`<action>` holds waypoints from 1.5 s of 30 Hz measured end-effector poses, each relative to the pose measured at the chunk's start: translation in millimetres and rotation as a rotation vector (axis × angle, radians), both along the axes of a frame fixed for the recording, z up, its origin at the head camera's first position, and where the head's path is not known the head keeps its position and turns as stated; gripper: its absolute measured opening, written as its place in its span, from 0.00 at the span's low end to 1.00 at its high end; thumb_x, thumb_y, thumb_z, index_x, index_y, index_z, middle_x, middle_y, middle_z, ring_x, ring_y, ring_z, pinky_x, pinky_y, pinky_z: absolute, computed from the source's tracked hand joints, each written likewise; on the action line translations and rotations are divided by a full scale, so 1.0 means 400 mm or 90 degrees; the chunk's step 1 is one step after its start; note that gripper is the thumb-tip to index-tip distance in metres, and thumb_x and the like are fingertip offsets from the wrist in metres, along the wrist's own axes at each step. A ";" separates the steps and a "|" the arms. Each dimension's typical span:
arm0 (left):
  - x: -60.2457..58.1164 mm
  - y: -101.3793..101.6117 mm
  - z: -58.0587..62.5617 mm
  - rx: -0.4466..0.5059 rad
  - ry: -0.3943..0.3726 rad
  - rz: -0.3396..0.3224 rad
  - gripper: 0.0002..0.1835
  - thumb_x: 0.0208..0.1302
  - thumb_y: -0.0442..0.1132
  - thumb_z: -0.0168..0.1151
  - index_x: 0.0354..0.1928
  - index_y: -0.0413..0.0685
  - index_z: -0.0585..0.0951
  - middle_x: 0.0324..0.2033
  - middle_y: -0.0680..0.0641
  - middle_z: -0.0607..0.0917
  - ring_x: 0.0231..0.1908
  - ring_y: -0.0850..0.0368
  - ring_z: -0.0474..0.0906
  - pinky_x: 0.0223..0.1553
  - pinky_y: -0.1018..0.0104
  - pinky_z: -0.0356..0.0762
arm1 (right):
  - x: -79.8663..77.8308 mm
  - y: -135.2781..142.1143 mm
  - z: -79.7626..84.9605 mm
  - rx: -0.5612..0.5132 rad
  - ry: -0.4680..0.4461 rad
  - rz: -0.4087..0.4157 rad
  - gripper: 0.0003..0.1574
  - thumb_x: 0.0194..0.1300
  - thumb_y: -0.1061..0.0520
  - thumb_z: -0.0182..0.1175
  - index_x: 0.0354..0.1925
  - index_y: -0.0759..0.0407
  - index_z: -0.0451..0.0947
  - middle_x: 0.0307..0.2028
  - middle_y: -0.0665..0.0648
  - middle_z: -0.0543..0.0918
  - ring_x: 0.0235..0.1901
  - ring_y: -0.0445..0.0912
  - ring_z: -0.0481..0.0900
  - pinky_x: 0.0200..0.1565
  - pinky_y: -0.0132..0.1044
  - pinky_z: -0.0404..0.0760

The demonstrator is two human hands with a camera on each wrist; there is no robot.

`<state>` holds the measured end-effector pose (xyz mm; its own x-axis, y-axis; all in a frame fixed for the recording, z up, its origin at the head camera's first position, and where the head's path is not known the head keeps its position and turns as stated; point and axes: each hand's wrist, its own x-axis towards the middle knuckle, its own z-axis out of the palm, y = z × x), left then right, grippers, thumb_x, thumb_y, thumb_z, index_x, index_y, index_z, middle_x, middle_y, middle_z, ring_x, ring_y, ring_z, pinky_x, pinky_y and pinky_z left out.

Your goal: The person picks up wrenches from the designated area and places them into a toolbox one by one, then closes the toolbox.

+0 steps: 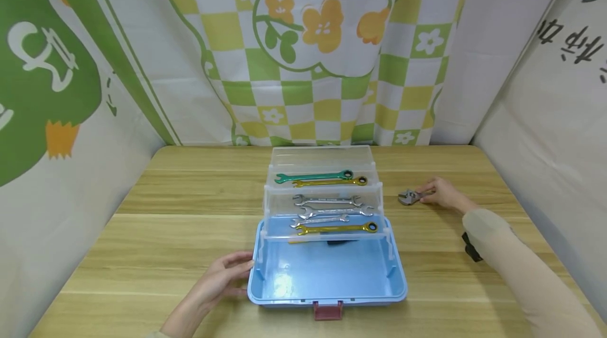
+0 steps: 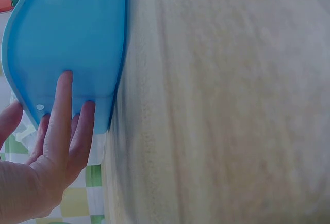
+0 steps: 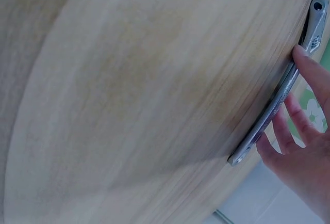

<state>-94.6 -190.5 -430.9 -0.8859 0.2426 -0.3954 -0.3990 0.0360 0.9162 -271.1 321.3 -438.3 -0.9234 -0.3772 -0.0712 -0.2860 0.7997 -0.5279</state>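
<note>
A blue toolbox (image 1: 327, 275) stands on the wooden table with its lid up and clear trays (image 1: 327, 190) raised at the back. My left hand (image 1: 220, 280) rests against the box's left side; in the left wrist view its fingers (image 2: 63, 115) lie nearly straight on the blue wall. Off to the right, my right hand (image 1: 443, 194) holds an adjustable wrench (image 1: 408, 197) by its handle. In the right wrist view, fingertips touch the wrench (image 3: 273, 105) along its length, close to the tabletop.
Green and yellow ratchet wrenches and silver open-end wrenches (image 1: 332, 211) lie in the trays. Something dark (image 1: 341, 242) and something orange show beneath the lower tray. A reddish latch (image 1: 328, 310) hangs at the front. A patterned curtain (image 1: 308, 106) stands behind the table (image 1: 180, 243).
</note>
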 end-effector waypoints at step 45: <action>0.002 0.000 0.003 -0.014 0.004 0.002 0.32 0.58 0.42 0.56 0.58 0.27 0.59 0.46 0.43 0.76 0.43 0.50 0.75 0.39 0.52 0.79 | -0.017 0.015 0.011 -0.135 -0.137 0.041 0.17 0.51 0.69 0.61 0.38 0.78 0.69 0.33 0.67 0.79 0.33 0.44 0.75 0.32 0.26 0.74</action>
<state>-93.6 -190.4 -429.8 -0.8892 0.2312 -0.3947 -0.3932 0.0545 0.9178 -277.9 327.4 -433.9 -0.8696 -0.4615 -0.1756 -0.1963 0.6494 -0.7347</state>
